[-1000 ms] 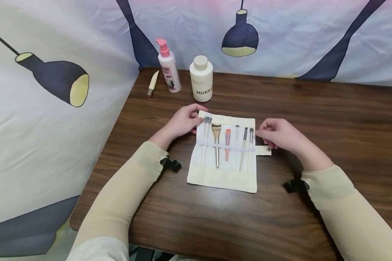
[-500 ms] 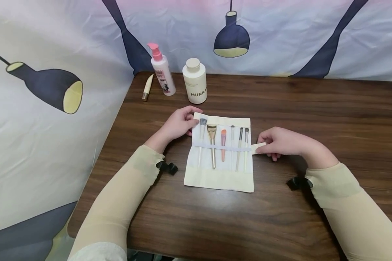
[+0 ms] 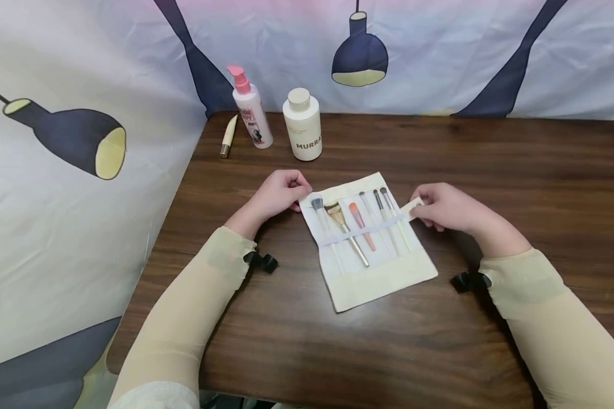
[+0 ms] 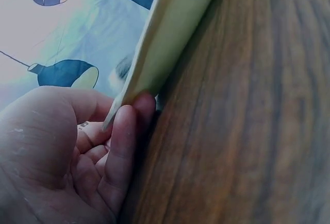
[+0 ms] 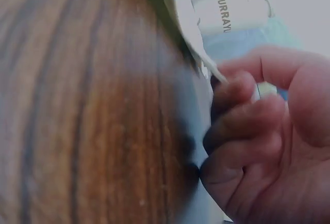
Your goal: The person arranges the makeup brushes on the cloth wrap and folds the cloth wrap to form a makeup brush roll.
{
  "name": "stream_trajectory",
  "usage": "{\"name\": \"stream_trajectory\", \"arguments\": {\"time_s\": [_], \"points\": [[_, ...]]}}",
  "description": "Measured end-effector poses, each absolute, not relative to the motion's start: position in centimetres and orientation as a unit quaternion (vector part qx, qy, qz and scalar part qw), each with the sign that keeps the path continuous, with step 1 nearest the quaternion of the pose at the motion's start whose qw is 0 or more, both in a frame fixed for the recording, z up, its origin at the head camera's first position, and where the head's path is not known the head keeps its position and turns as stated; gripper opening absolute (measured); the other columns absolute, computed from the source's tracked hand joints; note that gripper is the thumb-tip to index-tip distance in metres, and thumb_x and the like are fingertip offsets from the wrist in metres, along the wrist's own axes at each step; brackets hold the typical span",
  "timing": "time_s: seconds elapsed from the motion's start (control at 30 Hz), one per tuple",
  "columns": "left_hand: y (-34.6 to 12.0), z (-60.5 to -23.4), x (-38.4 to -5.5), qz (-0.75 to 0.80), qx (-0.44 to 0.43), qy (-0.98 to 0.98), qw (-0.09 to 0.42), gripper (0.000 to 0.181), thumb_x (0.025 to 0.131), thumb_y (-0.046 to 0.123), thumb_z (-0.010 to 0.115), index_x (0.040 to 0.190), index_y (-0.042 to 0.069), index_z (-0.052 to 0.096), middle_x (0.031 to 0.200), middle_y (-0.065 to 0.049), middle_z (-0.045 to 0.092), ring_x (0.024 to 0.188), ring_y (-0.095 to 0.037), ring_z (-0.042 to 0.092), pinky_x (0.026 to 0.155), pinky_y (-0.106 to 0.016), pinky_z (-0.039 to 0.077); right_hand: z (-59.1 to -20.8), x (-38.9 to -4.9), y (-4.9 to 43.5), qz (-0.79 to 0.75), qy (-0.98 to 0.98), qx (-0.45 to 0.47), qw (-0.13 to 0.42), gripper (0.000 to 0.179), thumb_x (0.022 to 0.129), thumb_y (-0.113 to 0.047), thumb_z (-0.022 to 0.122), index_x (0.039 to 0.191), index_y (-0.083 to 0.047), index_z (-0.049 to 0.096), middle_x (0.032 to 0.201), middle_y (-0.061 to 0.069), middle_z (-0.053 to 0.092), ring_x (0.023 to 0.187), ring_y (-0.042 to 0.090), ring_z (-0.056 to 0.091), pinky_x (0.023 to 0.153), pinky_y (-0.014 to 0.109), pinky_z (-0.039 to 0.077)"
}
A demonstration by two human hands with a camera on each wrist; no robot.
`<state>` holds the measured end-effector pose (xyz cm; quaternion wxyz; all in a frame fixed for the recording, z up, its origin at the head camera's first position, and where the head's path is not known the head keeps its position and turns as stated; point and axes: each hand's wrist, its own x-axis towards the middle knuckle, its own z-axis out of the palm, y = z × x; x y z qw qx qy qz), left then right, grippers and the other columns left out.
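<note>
A cream cloth brush roll (image 3: 384, 278) lies unfolded and turned askew in the head view. Several makeup brushes sit side by side under its pale elastic band, among them a gold flat brush (image 3: 355, 247) and a pink one with an orange tip (image 3: 359, 218). My left hand (image 3: 280, 194) pinches the roll's upper left corner; the left wrist view shows the cloth edge (image 4: 154, 43) between thumb and fingers, raised at a slant. At the right side my right hand (image 3: 447, 209) pinches the roll's short strap (image 3: 411, 209), its fingers curled in the right wrist view.
Behind the roll stand a white bottle with a cream cap (image 3: 303, 128) and a pump bottle with a pink top (image 3: 253, 113). A small cream tube (image 3: 228, 136) lies to their left. The dark wooden table (image 3: 266, 341) meets a printed fabric backdrop (image 3: 430, 51).
My right hand first reached the strap from the roll's upper right edge and took hold of it. Since then the roll has turned counterclockwise, its right side swinging away from me.
</note>
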<state>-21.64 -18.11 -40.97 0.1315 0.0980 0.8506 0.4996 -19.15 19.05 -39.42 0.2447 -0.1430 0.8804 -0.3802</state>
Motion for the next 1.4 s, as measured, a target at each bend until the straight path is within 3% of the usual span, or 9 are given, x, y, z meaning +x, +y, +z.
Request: {"name": "stream_trajectory", "arguments": {"time_s": [0.1, 0.4, 0.57, 0.97, 1.2, 1.4], "points": [[-18.0, -40.8, -21.5, 0.488, 0.132, 0.850, 0.150, 0.008, 0.098, 0.009, 0.065, 0.098, 0.002, 0.069, 0.082, -0.008, 0.071, 0.066, -0.013, 0.064, 0.059, -0.027, 0.058, -39.3, -19.3, 19.2, -0.391, 0.888, -0.115, 0.212, 0.017, 0.100, -0.017, 0.064, 0.107, -0.001, 0.061, 0.069, 0.005, 0.055, 0.051, 0.019, 0.051, 0.050, 0.033, 0.046], [-17.7, -40.1, -20.6, 0.458, 0.217, 0.813, 0.289, 0.007, 0.098, 0.007, 0.066, 0.099, 0.000, 0.064, 0.077, -0.010, 0.073, 0.065, -0.027, 0.073, 0.058, -0.031, 0.058, -39.1, -19.6, 18.7, -0.445, 0.881, -0.087, 0.137, 0.019, 0.103, -0.017, 0.064, 0.114, -0.002, 0.064, 0.074, 0.009, 0.067, 0.061, 0.022, 0.062, 0.055, 0.031, 0.054], [-17.6, -40.4, -20.3, 0.435, 0.229, 0.807, 0.328, 0.008, 0.098, 0.011, 0.067, 0.097, 0.004, 0.064, 0.074, -0.010, 0.072, 0.067, -0.027, 0.073, 0.061, -0.032, 0.059, -39.2, -19.6, 18.4, -0.453, 0.874, -0.095, 0.148, 0.022, 0.103, -0.017, 0.065, 0.119, -0.002, 0.065, 0.082, 0.010, 0.070, 0.068, 0.022, 0.065, 0.061, 0.029, 0.055], [-17.5, -40.5, -20.0, 0.397, 0.249, 0.796, 0.383, 0.012, 0.097, 0.014, 0.071, 0.095, 0.006, 0.063, 0.069, -0.014, 0.070, 0.057, -0.024, 0.069, 0.051, -0.030, 0.055, -39.7, -19.5, 18.0, -0.430, 0.879, -0.138, 0.156, 0.030, 0.102, -0.016, 0.066, 0.128, -0.002, 0.064, 0.097, 0.014, 0.072, 0.079, 0.021, 0.068, 0.068, 0.028, 0.058], [-17.2, -39.9, -20.1, 0.398, 0.261, 0.792, 0.384, 0.019, 0.095, 0.013, 0.074, 0.093, 0.005, 0.057, 0.067, -0.016, 0.070, 0.057, -0.028, 0.070, 0.049, -0.031, 0.054, -39.2, -19.3, 17.8, -0.442, 0.874, -0.152, 0.132, 0.025, 0.102, -0.014, 0.065, 0.125, -0.004, 0.068, 0.100, 0.013, 0.072, 0.080, 0.023, 0.067, 0.066, 0.029, 0.056], [-16.8, -39.7, -19.8, 0.389, 0.265, 0.785, 0.403, 0.020, 0.095, 0.012, 0.074, 0.092, 0.004, 0.056, 0.067, -0.016, 0.071, 0.059, -0.026, 0.071, 0.051, -0.031, 0.056, -38.9, -18.8, 17.7, -0.452, 0.863, -0.171, 0.146, 0.028, 0.102, -0.016, 0.066, 0.127, -0.004, 0.068, 0.104, 0.013, 0.073, 0.083, 0.021, 0.066, 0.063, 0.029, 0.054]]}}
